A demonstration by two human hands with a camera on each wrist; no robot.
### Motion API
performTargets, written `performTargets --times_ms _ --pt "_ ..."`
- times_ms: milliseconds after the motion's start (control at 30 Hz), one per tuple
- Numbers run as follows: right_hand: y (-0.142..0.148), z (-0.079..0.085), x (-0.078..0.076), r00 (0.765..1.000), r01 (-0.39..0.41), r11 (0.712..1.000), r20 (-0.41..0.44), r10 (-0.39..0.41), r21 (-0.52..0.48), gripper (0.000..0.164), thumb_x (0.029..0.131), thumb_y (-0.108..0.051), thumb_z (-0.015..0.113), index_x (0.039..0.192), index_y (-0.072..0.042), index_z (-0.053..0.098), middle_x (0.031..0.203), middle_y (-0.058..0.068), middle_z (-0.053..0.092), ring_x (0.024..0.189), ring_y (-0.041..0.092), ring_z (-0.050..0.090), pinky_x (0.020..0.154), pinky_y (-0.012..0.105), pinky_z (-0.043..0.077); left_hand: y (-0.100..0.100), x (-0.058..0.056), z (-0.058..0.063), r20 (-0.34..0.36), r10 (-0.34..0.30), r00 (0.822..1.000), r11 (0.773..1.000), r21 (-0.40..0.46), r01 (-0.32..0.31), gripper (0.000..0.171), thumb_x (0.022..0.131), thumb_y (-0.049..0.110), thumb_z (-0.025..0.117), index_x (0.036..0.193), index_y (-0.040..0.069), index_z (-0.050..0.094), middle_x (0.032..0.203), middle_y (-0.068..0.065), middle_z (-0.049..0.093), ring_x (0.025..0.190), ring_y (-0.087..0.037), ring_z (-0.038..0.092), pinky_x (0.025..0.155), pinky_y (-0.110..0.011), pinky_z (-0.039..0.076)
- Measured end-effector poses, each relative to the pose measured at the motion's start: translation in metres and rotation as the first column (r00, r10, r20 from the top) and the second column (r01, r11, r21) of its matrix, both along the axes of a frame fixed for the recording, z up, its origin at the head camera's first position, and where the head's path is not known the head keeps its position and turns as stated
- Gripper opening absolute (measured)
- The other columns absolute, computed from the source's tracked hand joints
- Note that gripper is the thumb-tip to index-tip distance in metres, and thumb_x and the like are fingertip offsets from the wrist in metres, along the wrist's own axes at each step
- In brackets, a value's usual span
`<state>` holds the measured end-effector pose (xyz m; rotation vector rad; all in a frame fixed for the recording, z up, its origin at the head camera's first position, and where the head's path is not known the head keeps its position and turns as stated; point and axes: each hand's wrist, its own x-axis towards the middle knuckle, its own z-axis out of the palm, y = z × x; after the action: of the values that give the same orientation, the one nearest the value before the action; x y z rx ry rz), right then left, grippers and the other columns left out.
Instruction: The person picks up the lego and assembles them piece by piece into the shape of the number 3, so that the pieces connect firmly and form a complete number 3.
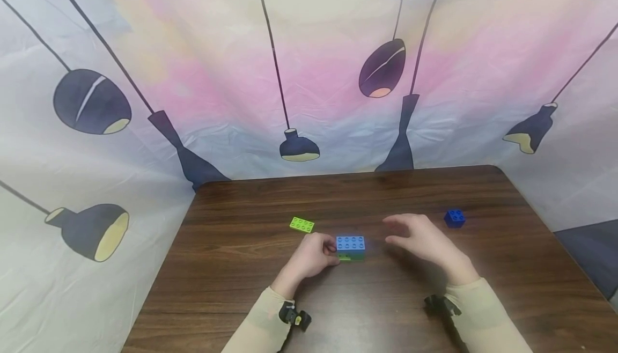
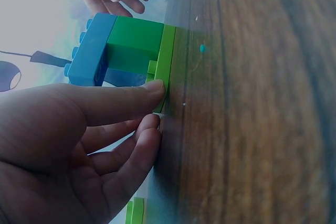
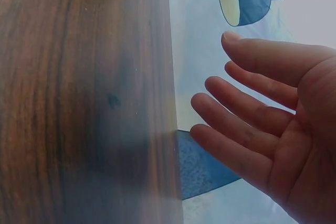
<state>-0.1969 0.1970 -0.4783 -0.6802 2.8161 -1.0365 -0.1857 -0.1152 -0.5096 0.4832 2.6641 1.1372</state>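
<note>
A small stack of toy building bricks stands on the table: a light blue brick [image 1: 350, 242] on top, a green brick [image 2: 135, 43] in the middle and a flat lime brick [image 2: 167, 51] at the bottom. The green brick covers only part of the lime one, so a gap shows under the blue overhang in the left wrist view. My left hand [image 1: 310, 256] pinches the end of the bottom lime brick between thumb and fingers. To the right of the stack, my right hand [image 1: 427, 239] hovers with spread, slightly bent fingers, touching nothing.
Behind my left hand lies another flat lime brick [image 1: 302, 225]. A dark blue brick [image 1: 454, 218] sits beyond my right hand. The brown wooden table [image 1: 232, 288] ends at a curtain [image 1: 328, 95] printed with lamps.
</note>
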Motion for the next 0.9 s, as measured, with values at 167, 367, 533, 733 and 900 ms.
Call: performTargets --times_ms 167,367,533,733,900 --pt "0.005 0.004 0.0 1.0 0.018 1.0 0.003 -0.018 0.007 0.042 0.097 -0.022 0.081 0.136 -0.008 0.071 0.134 0.01 0.072 0.125 0.036 0.067 0.103 0.059 0.052 0.0 0.0 0.001 0.001 0.0 1.0 1.0 -0.002 0.0 0.02 0.083 0.004 0.09 0.097 0.004 0.076 0.084 0.002 0.067 0.073 -0.01 0.059 0.066 -0.028 0.051" --pt "0.021 0.01 0.0 0.997 0.071 0.997 0.006 -0.071 -0.016 0.042 0.099 -0.023 0.08 0.136 -0.009 0.07 0.133 0.012 0.072 0.12 0.035 0.069 0.098 0.059 0.055 0.0 0.001 0.002 0.005 0.004 1.0 1.0 -0.001 -0.004 0.02 0.083 0.005 0.09 0.098 0.005 0.076 0.085 0.002 0.067 0.073 -0.01 0.059 0.066 -0.028 0.05" --pt "0.038 0.015 -0.001 0.993 0.117 0.993 -0.001 -0.117 -0.024 0.044 0.099 -0.024 0.08 0.138 -0.006 0.069 0.132 0.015 0.073 0.118 0.036 0.071 0.096 0.058 0.056 0.0 0.001 0.002 -0.007 0.0 1.0 1.0 0.0 0.0 0.02 0.082 0.005 0.09 0.097 0.004 0.076 0.084 0.002 0.068 0.072 -0.009 0.06 0.066 -0.027 0.051" --pt "0.053 0.022 0.0 0.987 0.161 0.987 0.002 -0.161 -0.026 0.048 0.099 -0.029 0.08 0.139 -0.007 0.069 0.131 0.016 0.073 0.119 0.036 0.07 0.096 0.058 0.055 0.0 0.0 0.001 -0.008 0.001 1.0 1.0 -0.003 -0.001 0.02 0.083 0.005 0.09 0.097 0.005 0.076 0.084 0.003 0.068 0.073 -0.008 0.06 0.067 -0.027 0.052" --pt "0.064 0.026 0.002 0.98 0.198 0.979 0.008 -0.198 -0.04 0.049 0.099 -0.032 0.08 0.14 -0.007 0.068 0.131 0.017 0.073 0.118 0.038 0.071 0.096 0.059 0.054 0.0 0.0 0.0 -0.006 0.002 1.0 1.0 -0.001 -0.002 0.02 0.083 0.005 0.09 0.098 0.005 0.076 0.084 0.003 0.067 0.074 -0.008 0.06 0.067 -0.027 0.052"
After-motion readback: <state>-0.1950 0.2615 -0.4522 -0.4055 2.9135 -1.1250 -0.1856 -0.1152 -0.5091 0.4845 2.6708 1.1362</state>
